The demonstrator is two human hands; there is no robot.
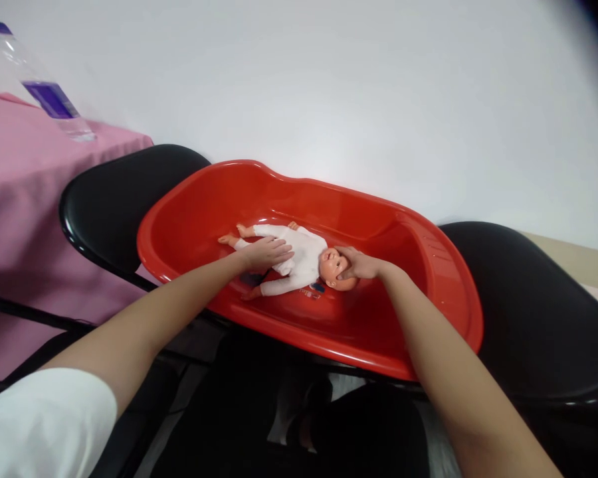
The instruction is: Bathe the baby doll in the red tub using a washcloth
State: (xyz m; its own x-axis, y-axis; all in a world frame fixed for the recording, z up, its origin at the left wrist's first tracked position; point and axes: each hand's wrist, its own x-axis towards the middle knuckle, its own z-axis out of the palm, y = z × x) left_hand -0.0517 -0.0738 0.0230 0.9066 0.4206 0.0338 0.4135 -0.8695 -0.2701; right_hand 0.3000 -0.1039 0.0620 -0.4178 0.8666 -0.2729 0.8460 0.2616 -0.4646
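Observation:
A baby doll (306,255) in a white long-sleeved suit lies on its back in a red baby bathtub (363,345). Its head points right and its bare feet point left. My left hand (266,253) lies over the doll's lower body, fingers stretched out and close together. Some bunched white fabric shows just under those fingers; whether it is a cloth or part of the suit, I cannot tell. My right hand (359,264) grips the doll's head from the right side, with thumb and fingers curved around it.
The tub rests across two black chairs, a left seat (129,192) and a right seat (533,312). Far left, a clear bottle (52,99) with a purple label stands on a table with a pink cloth (24,159). A white wall (329,86) rises behind the tub.

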